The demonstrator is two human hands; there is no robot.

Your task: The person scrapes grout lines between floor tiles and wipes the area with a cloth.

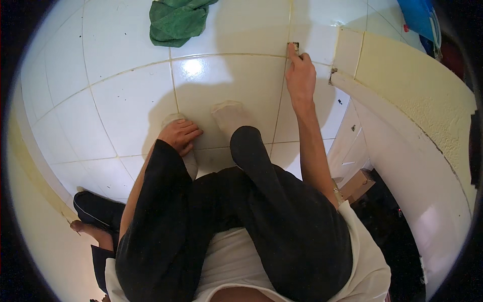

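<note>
My right hand reaches forward to the white tiled floor, index finger extended and the other fingers curled under. Its fingertip meets a small dark patch near a joint between tiles. Whether the patch is a small object or a mark on the tile I cannot tell, and the underside of the hand is hidden. My left hand lies over my left ankle with its fingers stretched out, holding nothing. Beyond it, a crumpled green cloth rests on the tiles at the far side.
On the right runs a low cream ledge with a pale wall below it. A cardboard box stands beside my right elbow. A blue item shows at far right. At left are a black shoe-like item and another person's bare limb.
</note>
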